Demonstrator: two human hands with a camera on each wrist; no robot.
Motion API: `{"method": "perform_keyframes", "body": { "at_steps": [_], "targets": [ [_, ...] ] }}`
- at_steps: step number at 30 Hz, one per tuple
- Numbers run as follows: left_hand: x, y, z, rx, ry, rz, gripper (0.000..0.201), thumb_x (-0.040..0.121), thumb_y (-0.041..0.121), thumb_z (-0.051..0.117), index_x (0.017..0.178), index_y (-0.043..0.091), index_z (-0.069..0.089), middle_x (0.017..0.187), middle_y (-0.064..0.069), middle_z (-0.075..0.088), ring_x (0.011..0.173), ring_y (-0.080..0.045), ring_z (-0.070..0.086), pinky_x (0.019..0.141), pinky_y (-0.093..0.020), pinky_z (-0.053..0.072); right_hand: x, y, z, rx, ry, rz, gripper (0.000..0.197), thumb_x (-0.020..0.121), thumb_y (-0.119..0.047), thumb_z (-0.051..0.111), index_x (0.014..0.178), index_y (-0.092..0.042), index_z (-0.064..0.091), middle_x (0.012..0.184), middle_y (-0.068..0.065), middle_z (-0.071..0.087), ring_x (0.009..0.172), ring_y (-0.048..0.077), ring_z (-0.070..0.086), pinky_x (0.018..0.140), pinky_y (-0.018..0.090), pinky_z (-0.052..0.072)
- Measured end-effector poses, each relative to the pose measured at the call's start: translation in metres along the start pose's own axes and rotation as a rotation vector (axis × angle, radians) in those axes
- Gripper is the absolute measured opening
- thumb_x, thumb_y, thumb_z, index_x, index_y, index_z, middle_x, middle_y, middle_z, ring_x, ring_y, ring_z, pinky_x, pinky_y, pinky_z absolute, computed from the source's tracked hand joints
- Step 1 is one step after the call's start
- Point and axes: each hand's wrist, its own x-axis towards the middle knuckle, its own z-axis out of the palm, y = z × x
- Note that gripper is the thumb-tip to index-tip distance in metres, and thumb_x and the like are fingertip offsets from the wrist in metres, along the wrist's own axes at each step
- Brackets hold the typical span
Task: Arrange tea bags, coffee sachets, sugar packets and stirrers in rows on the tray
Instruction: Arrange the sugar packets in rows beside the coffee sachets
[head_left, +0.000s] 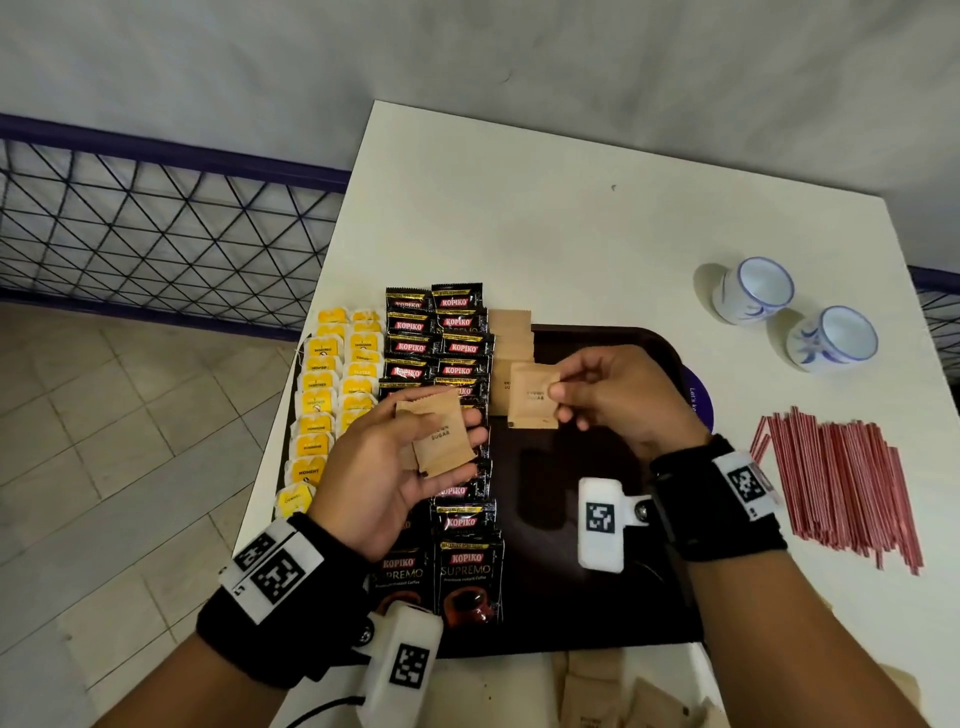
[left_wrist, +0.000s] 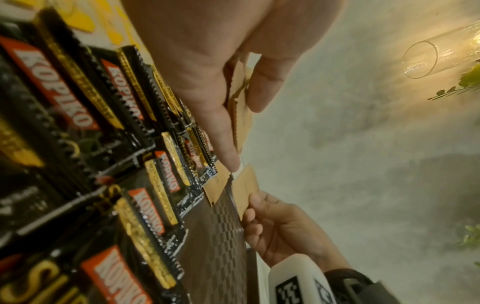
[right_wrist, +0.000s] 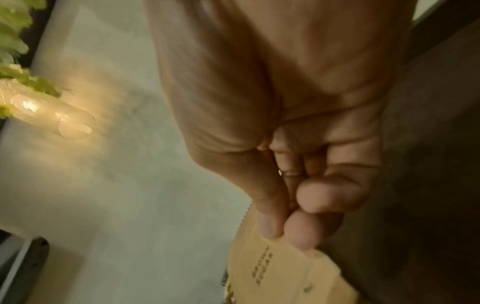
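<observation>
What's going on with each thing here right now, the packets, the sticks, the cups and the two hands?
Tea bags: laid in two rows.
Coffee sachets: laid in two rows.
Sugar row: begun.
Left hand: holds sugar packets.
Right hand: pinches one sugar packet over the tray.
Stirrers: piled off the tray.
Cups: upright.

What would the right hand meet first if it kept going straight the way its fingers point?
Probably the brown sugar packets already laid on the tray, just past the packet the right hand pinches. The height above them is unclear.
</observation>
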Motion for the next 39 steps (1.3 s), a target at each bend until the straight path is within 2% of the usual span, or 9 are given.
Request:
{"method": "perform_keyframes", "body": {
  "at_steps": [4,12,18,22,24,28,30,36,39],
  "targets": [
    [-0.001,-0.002,-0.002,-0.010,0.046,0.023,0.031,0.095,-0.005,0.052,0.122,0.006,0.063,0.116,-0.022,0.071,0.104,-0.039,0.071,0.090,-0.055,0.056,0.010,0.008,0.003,-0.059,0.007,0.042,0.013,0.084,0.008,0.070,0.086,-0.002,0.062,0.066,0.016,0.066,0.055,0.020,0.063,0.045,0.022,0.047],
    [-0.001,-0.005,-0.003,0.054,0.048,0.064,0.030,0.095,-0.007,0.054,0.119,0.009,0.065,0.115,-0.016,0.072,0.105,-0.033,0.072,0.083,-0.051,0.060,0.022,0.014,0.022,-0.065,0.040,0.048,0.018,0.084,0.008,0.070,0.078,-0.005,0.059,0.063,0.006,0.068,0.049,0.017,0.064,0.042,0.022,0.048],
    [0.001,-0.007,-0.006,0.072,0.066,0.069,0.029,0.092,-0.005,0.060,0.110,0.015,0.069,0.120,-0.015,0.070,0.107,-0.037,0.070,0.077,-0.048,0.062,0.024,0.017,0.030,-0.046,0.106,0.068,0.020,0.083,0.005,0.072,0.088,-0.005,0.055,0.057,0.003,0.067,0.051,0.022,0.067,0.046,0.029,0.052],
    [0.002,-0.007,-0.004,0.092,0.062,0.078,0.028,0.090,-0.005,0.063,0.109,0.015,0.069,0.112,-0.011,0.074,0.100,-0.035,0.073,0.074,-0.046,0.063,0.015,0.010,0.028,-0.149,0.169,0.008,0.017,0.084,-0.005,0.073,0.091,-0.008,0.058,0.058,-0.003,0.067,0.049,0.013,0.063,0.042,0.023,0.047],
    [0.003,-0.007,-0.002,0.107,0.058,0.085,0.029,0.089,-0.004,0.065,0.110,0.015,0.069,0.107,-0.008,0.075,0.096,-0.034,0.074,0.073,-0.046,0.063,0.001,0.002,0.029,-0.108,0.117,-0.077,0.015,0.083,-0.011,0.078,0.089,-0.012,0.064,0.071,0.001,0.067,0.054,0.013,0.061,0.043,0.021,0.043],
    [0.004,-0.009,0.003,0.138,0.045,0.096,0.031,0.086,-0.004,0.067,0.112,0.013,0.068,0.101,-0.008,0.076,0.090,-0.034,0.075,0.070,-0.043,0.064,-0.027,-0.003,0.040,0.102,-0.175,-0.176,0.015,0.080,-0.006,0.079,0.093,-0.008,0.070,0.083,0.007,0.067,0.059,0.017,0.061,0.043,0.024,0.042],
    [0.004,-0.010,0.006,0.155,0.046,0.094,0.029,0.086,-0.002,0.068,0.111,0.013,0.068,0.104,-0.011,0.075,0.090,-0.034,0.075,0.070,-0.042,0.064,-0.031,0.000,0.045,0.071,-0.178,-0.197,0.013,0.082,-0.001,0.077,0.091,-0.006,0.069,0.082,0.008,0.065,0.059,0.016,0.062,0.043,0.023,0.042],
    [0.002,-0.006,0.005,0.085,0.069,0.029,0.024,0.100,0.010,0.051,0.116,0.009,0.069,0.114,-0.020,0.071,0.105,-0.037,0.071,0.089,-0.058,0.056,-0.020,0.008,0.024,0.132,-0.031,-0.118,0.017,0.087,0.011,0.065,0.083,-0.005,0.067,0.066,0.009,0.064,0.053,0.017,0.060,0.042,0.020,0.042],
    [-0.001,-0.004,0.001,0.107,0.068,0.048,0.027,0.102,0.011,0.049,0.121,0.011,0.068,0.117,-0.016,0.067,0.104,-0.035,0.072,0.091,-0.056,0.055,-0.013,0.015,0.007,0.041,0.031,-0.044,0.007,0.087,0.010,0.066,0.088,0.003,0.066,0.064,0.015,0.064,0.053,0.020,0.060,0.042,0.020,0.045]
  ]
}}
